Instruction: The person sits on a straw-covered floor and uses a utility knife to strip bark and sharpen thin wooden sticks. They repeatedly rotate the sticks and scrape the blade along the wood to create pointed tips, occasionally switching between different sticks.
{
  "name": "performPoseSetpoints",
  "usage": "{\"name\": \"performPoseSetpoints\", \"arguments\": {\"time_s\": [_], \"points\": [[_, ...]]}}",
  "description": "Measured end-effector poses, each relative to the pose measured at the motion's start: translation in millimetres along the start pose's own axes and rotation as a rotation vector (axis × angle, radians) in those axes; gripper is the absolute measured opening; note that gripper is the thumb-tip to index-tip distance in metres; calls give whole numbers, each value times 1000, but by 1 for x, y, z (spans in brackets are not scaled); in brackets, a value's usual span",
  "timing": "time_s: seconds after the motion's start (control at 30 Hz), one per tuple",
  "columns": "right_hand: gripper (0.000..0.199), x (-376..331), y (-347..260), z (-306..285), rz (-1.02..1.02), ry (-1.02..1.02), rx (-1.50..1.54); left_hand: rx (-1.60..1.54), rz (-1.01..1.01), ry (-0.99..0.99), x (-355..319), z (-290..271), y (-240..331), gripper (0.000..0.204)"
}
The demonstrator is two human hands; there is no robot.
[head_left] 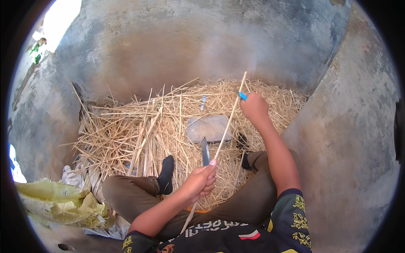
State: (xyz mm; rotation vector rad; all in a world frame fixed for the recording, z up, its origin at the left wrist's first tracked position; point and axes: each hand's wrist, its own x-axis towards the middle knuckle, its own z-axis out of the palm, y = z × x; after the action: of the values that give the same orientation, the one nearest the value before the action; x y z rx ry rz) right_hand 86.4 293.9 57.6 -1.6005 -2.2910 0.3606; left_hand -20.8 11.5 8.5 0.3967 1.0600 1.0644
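My left hand (201, 182) is closed round the lower part of a long, thin, pale wooden stick (229, 126), which slants up and to the right. Farther out, my right hand (256, 108) is closed on a small blue-handled tool (242, 96). The tool's dark tip meets the stick near its far end; the tool's exact kind is hard to make out. A grey, pointed metal blade (205, 152) shows just beyond my left hand. Its lower end is hidden behind that hand, so I cannot tell whether the hand touches it.
A flat grey stone block (202, 126) lies among straw-like shavings (185, 156). Loose sticks (126, 114) pile up at left, and a small silvery strip (203, 102) lies beyond the block. Rough walls (168, 46) stand close around. A yellowish sack (59, 202) lies at lower left.
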Motion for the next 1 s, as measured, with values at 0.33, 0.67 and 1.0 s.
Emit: {"name": "performPoseSetpoints", "arguments": {"time_s": [0.33,0.67,1.0], "points": [[29,-56,-37,38,-438,-56,-80,152,279,174,9,-19,-1,45],[29,22,7,6,50,45,82,848,539,365,-7,14,-38,45],[31,-43,-18,12,-462,10,-8,47,167,79,-2,-5,3,44]]}}
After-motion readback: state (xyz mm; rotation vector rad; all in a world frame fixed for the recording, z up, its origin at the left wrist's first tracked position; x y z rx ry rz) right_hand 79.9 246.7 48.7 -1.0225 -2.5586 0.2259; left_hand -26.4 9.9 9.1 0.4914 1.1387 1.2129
